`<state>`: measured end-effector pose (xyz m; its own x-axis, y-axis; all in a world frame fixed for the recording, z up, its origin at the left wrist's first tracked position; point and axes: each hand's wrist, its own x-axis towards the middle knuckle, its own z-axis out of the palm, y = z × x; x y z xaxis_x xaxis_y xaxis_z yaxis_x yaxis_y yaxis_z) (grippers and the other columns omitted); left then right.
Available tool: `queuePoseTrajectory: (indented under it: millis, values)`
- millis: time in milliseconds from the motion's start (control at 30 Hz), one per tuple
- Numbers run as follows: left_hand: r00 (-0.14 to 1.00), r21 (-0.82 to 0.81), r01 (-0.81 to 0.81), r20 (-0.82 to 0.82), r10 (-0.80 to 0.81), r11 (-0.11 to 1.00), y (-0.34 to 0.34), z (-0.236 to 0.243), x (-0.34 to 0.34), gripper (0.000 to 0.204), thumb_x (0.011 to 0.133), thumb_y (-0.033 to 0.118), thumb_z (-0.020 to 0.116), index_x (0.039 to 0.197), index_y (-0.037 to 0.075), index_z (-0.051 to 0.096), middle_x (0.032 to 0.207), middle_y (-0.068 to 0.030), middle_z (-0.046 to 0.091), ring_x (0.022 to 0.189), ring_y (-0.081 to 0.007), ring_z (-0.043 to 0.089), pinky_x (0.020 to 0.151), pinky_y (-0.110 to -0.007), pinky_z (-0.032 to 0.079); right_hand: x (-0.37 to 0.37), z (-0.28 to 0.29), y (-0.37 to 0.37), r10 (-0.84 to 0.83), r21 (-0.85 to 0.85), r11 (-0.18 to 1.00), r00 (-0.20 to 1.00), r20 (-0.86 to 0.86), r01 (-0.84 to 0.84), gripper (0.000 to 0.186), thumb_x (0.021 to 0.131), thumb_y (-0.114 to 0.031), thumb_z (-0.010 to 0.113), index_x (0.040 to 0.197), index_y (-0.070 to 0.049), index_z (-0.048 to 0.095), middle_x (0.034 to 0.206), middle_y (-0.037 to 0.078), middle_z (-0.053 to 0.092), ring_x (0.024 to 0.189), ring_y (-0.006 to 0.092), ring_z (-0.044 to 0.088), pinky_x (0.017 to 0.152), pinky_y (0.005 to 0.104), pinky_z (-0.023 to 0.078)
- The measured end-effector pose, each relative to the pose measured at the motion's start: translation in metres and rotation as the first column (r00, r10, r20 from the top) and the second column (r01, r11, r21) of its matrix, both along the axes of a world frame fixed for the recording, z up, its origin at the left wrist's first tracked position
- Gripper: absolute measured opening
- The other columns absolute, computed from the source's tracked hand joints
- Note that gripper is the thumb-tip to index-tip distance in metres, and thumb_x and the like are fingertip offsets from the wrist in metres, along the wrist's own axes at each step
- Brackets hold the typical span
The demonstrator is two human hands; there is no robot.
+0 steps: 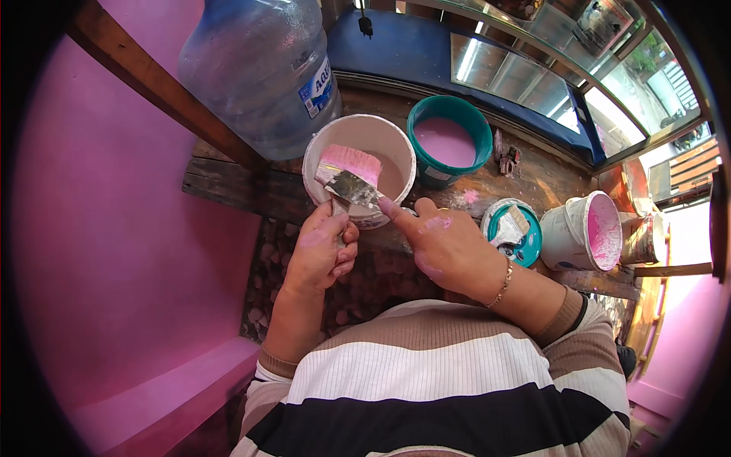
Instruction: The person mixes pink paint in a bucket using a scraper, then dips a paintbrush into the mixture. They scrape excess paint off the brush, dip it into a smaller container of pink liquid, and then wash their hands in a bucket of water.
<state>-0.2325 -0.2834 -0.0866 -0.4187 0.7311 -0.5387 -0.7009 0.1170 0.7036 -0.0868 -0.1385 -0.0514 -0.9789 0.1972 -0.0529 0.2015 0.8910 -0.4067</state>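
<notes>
Pink-bristled, a paintbrush (352,161) over the white bucket (408,156), its handle clasped in the left hand (326,242), could spatter beyond the rim should the putty knife (353,189) gripped in the right hand (457,247) slip.

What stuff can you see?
Bottle: 1, bluish, back left
White pails: 2, white, centre and right
Teal pail: 1, teal, between them
Lid: 1, teal, right
Held brush: 1, pink, over centre pail
Loose brush: 1, white, on lid
Scraper: 1, grey, against held brush
Pots: 2, orange and brownish, far right
Bench: 1, brown, centre
Blue board: 1, blue, back
Glass panes: several, clear, back
Wall: 1, pink, left
Top: 1, striped, bottom
Left hand: 1, pink-smudged, at brush
Right hand: 1, pink-smudged, on scraper
</notes>
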Motion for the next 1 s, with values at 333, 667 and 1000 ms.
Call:
queuePoseTrajectory:
  millis: [333,667,1000]
  values:
    - [0.997,0.018,-0.075,0.027,0.074,0.997,0.005,-0.002,-0.006,0.022,0.096,0.014,0.041,0.118,0.015,0.044,0.072,0.0005,0.044,0.043,-0.0046,0.035,0.032,-0.019,0.028,0.007,-0.002,0.001,-0.003,-0.07,0.998,1.0,-0.025,0.001,0.058,0.081,-0.006,0.053,0.138,-0.009,0.042,0.09,0.02,0.056,0.071,0.0357,0.061,0.061,0.0438,0.05]
    - [0.994,0.054,0.095,0.042,-0.098,0.994,0.009,0.002,0.003,0.031,0.095,0.015,0.042,0.125,0.01,0.043,0.07,-0.0001,0.043,0.041,-0.0047,0.032,0.032,-0.018,0.028,0.011,0.0,0.015,-0.126,0.094,0.986,0.985,-0.119,0.137,0.042,0.088,-0.015,0.054,0.129,-0.012,0.052,0.084,0.014,0.055,0.07,0.0306,0.061,0.06,0.0428,0.047]
    - [0.97,-0.122,0.07,-0.224,-0.096,0.99,0.001,0.0,-0.01,0.035,0.098,0.032,0.037,0.113,0.005,0.055,0.063,-0.0017,0.047,0.039,-0.0049,0.036,0.032,-0.02,0.027,0.011,0.003,0.043,-0.407,-0.232,0.909,0.862,-0.303,0.348,0.036,0.087,-0.01,0.054,0.123,-0.009,0.054,0.087,0.016,0.058,0.086,0.038,0.059,0.076,0.0476,0.045]
